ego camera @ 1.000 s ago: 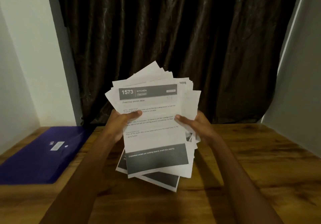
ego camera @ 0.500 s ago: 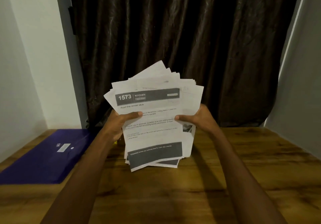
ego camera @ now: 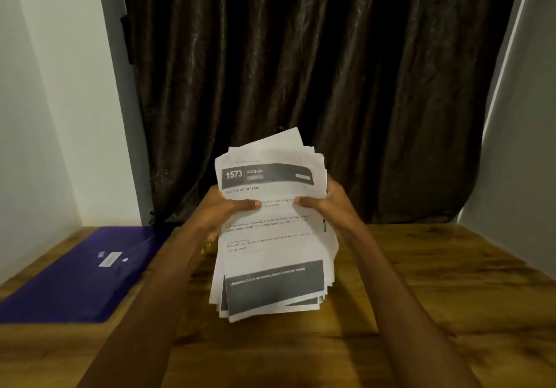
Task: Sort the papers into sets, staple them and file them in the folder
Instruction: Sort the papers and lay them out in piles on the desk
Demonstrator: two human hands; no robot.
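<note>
Head view: left hand and right hand both clamp paper stack by side edges, thumbs on top sheet. Stack held near-upright over wooden table, long axis vertical, "1573 KITCHEN" header up, print facing wearer. Edges ragged. Purple folder flat at left, well apart. Step, by judgement: squaring pile before sorting. Next: separate sheets into sets. No stapler seen.

The top sheet of the paper stack reads "1573 KITCHEN" in its dark header, "Peel the onion skin" beneath; the smaller print is too blurred to read reliably.
</note>
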